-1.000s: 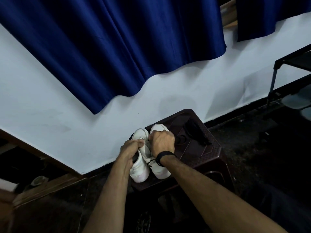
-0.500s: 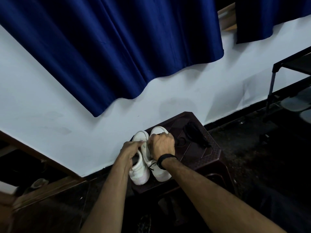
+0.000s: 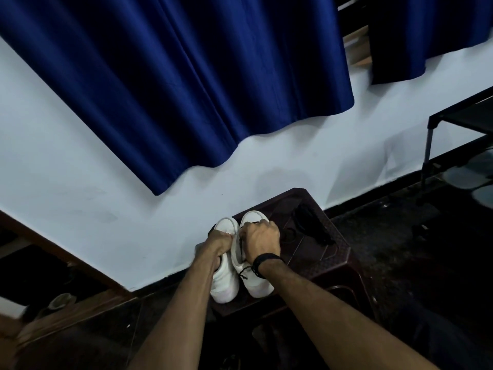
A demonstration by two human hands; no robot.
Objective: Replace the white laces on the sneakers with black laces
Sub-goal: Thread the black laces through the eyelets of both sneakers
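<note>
two white sneakers are sitting side by side on a dark plastic stool [image 3: 333,252], toes pointing to the wall, heels toward the person, probably so the lace rows are facing up and within reach. left sneaker [image 3: 225,281] and right sneaker [image 3: 256,283] are touching or nearly touching along their inner sides.

left hand [image 3: 217,243] is curled over the middle of the left sneaker, fingers bent down at the lace area; looks like a pinching grip on something thin, but what it is holding is hidden under the knuckles, so cannot tell for sure. right hand [image 3: 262,237] is fisted over the tongue area of the right sneaker, fingers curled tight, seemingly pulling on a lace. a black lace [image 3: 244,271] is showing just below the right wrist, a short loose end lying on the right sneaker's upper, so black lacing is likely already going into this shoe. no white lace is clearly visible anywhere.

judging by this, the step in hand is threading or tightening black lace through the eyelets, both hands working close together to keep tension. a black wristband [image 3: 262,263] is sitting on the right wrist.

a dark bundle [image 3: 310,225] is lying on the surface right of the sneakers, apart from them, possibly spare laces, too dark to tell. blue curtain [image 3: 186,76] is hanging on the white wall behind. a black rack [image 3: 458,124] is standing at far right.
</note>
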